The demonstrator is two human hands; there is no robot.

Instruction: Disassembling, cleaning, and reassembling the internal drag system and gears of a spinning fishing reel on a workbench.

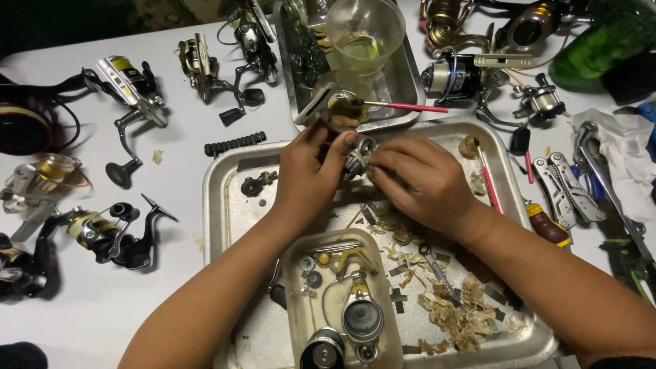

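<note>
A: Working over a metal tray (222, 198), both hands meet at its far edge; which parts do they grip?

B: A small silver reel part (357, 158) sits between them; the left hand (311, 171) is clamped on its left side, fingers curled and thumb tip on top; the right hand (417, 179) is closed on its right side, knuckles up, fingertips hidden under the palm.

A: How do the forearms lie?

B: They enter from the lower edge and converge; the left forearm crosses a beige tub (295, 301) at the near end of the tray, the right forearm runs in from the lower right corner over the tray rim; the wrists stay well apart while the fingers nearly touch around the part.

A: What surrounds the hands?

B: In the tub, a spool (362, 319), washers and small gears; on the tray floor beside it, torn paper scraps (458, 314) and a wrench (437, 266); a red brush (486, 179) lies just right of the right hand; beyond the hands, a second tray (406, 82) carries a clear cup (361, 34) and another brush (403, 106); on the white table, whole reels (130, 89) to the left, a folding multitool (564, 191) to the right.
</note>
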